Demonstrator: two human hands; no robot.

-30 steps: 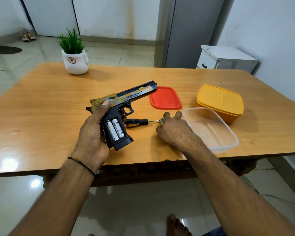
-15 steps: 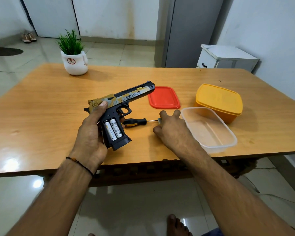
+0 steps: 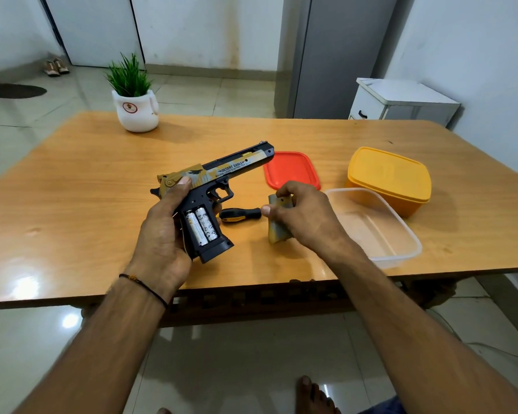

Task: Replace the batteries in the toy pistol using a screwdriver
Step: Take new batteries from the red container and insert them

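My left hand [image 3: 162,234] grips the black and tan toy pistol [image 3: 219,177] by its grip, barrel pointing right and away. The grip's battery bay is uncovered, with two silver batteries [image 3: 200,226] side by side in it. My right hand [image 3: 305,216] pinches the tan battery cover [image 3: 277,222] between thumb and fingers, lifted just above the table to the right of the pistol. A screwdriver with a black and yellow handle [image 3: 240,215] lies on the table between both hands; its shaft is hidden behind the cover and my right hand.
On the wooden table [image 3: 72,180] to the right stand a clear lidless tub [image 3: 380,234], a closed yellow tub [image 3: 392,177] and a red lid [image 3: 290,171]. A potted plant [image 3: 133,100] sits at the back left. The table's near edge runs just below my wrists.
My right hand, which lay flat on the table by the screwdriver tip, has picked up the battery cover and raised it. The pistol in my left hand has hardly moved.
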